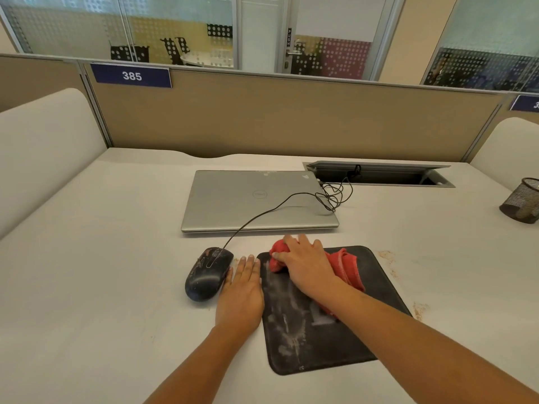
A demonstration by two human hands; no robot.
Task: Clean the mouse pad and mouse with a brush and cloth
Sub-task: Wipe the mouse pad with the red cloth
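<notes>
Two bare hands are recorded on a pale white desk. At far left, high on the tan partition, a blue rectangular number plate marked 385 is fixed.

Left of centre, a black rounded wired mouse is set on the desk; pale scuffs are noted on its shell. Its thin black cable is led across the lid of a closed silver laptop into a loose tangle at the laptop's right edge.

Just right of the mouse, the left hand is laid flat, palm down, fingers straight, nothing held. It is placed between mouse and pad, close against both.

Next, a black rectangular mouse pad with rounded corners is laid flat, its left half streaked with whitish smears. At its far left corner a bunched red cloth is pressed down by the right hand, fingers curled over the wad and gripping it.

Brownish stains are seen on the desk right of the pad. Further back, an open grey cable hatch is set into the desk. At far right, a black wire-mesh pen holder is partly cut by the frame.
</notes>
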